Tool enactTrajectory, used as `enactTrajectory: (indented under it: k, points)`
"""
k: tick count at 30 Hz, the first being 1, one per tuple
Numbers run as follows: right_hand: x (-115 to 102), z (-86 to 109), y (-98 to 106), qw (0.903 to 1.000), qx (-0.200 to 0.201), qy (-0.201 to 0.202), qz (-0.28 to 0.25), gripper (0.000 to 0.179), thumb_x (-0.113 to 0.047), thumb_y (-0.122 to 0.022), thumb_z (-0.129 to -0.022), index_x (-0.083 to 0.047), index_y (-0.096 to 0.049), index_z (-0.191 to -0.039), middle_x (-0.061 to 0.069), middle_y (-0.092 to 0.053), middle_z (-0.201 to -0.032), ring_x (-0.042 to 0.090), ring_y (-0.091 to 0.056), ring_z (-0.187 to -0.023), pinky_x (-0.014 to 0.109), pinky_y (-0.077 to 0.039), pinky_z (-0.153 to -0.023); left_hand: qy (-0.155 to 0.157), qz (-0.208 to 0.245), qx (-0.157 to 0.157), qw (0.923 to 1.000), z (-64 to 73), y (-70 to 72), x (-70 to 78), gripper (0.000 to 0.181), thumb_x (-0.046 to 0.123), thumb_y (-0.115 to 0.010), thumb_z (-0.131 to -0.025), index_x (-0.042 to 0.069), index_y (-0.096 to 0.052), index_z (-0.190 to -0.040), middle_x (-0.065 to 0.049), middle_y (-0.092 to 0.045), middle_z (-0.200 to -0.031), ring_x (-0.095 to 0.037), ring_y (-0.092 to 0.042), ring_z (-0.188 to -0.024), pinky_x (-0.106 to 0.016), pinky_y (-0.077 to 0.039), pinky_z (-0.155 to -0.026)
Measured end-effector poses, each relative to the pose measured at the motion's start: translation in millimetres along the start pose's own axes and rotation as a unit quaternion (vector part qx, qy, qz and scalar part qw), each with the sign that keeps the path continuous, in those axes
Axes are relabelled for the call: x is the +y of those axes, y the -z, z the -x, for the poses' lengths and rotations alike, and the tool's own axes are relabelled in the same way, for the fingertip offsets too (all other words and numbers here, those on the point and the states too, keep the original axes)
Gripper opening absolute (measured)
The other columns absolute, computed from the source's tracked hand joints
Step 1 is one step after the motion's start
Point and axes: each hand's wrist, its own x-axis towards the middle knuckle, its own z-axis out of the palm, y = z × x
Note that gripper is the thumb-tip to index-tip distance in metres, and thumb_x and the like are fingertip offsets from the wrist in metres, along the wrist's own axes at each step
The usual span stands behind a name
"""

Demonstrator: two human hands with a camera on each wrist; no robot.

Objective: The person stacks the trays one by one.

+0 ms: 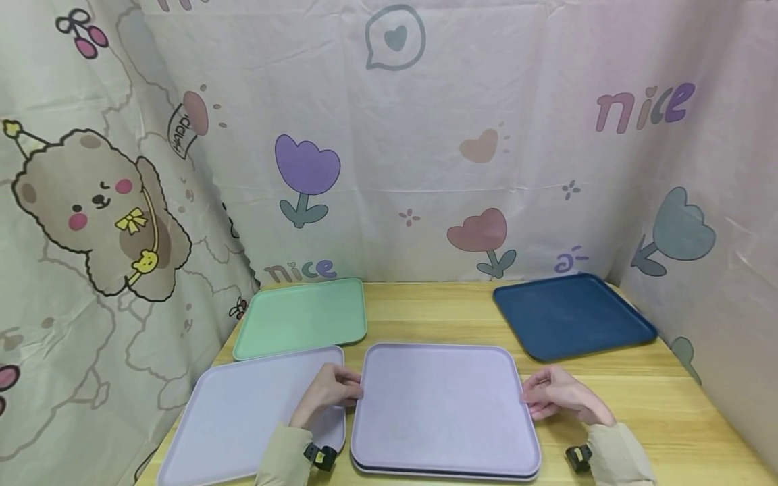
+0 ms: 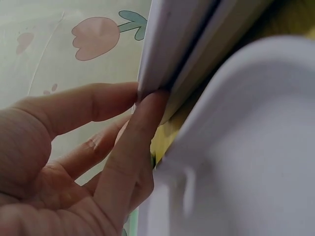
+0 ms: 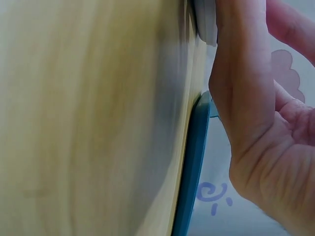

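Observation:
A lilac rectangular tray (image 1: 444,405) lies in the middle of the table as the top of a small stack. Under its front edge show a thin dark rim (image 1: 444,472) and a pale rim below that. My left hand (image 1: 331,389) pinches the tray's left edge. In the left wrist view, thumb and finger meet at the upper rim (image 2: 172,44), with another rim just beneath. At the right edge, my right hand (image 1: 562,395) holds the tray with bent fingers. The right wrist view shows that hand (image 3: 251,98) beside a pale tray corner (image 3: 206,22).
Left of the stack lies another pale lilac tray (image 1: 243,412), partly under my left forearm. A mint green tray (image 1: 304,317) is at the back left, a dark blue tray (image 1: 571,317) at the back right. Printed curtains (image 1: 401,135) hang behind the wooden table (image 1: 425,310).

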Motion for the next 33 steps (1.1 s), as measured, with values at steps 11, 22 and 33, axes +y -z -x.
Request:
enactTrajectory:
  k: [11,22,33]
  points:
    - [-1.4,-0.1,-3.6,0.9998,0.003,0.015,0.014,0.020,-0.006,-0.071,-0.087,0.007,-0.062,-0.099,0.004,-0.067,-0.078,0.013,-0.068,-0.069,0.028,-0.064,-0.065,0.001,-0.018,0.005,0.9998,3.8,-1.4,2.6,0.029,-0.007,-0.073,-0.077,-0.017,-0.069,-0.104,-0.013,-0.073,-0.081,-0.017,-0.072,-0.070,-0.036,-0.065,-0.069]
    - [-1.1,0.5,-3.1,0.9990,-0.009,0.031,0.032,0.018,-0.005,-0.069,-0.088,0.009,-0.063,-0.097,0.002,-0.066,-0.075,0.011,-0.069,-0.064,0.027,-0.063,-0.062,-0.015,-0.025,-0.011,0.9995,7.2,0.5,3.3,0.027,-0.005,-0.071,-0.077,-0.016,-0.071,-0.102,-0.014,-0.075,-0.081,-0.021,-0.074,-0.070,-0.037,-0.065,-0.069]
    - [1.0,0.2,-2.7,0.9990,-0.011,0.032,0.029,0.019,-0.004,-0.069,-0.089,0.011,-0.063,-0.098,0.003,-0.066,-0.076,0.012,-0.069,-0.066,0.028,-0.063,-0.063,-0.021,-0.027,-0.019,0.9992,8.4,2.9,1.8,0.027,-0.004,-0.072,-0.077,-0.015,-0.072,-0.101,-0.012,-0.075,-0.082,-0.017,-0.073,-0.070,-0.035,-0.065,-0.069]
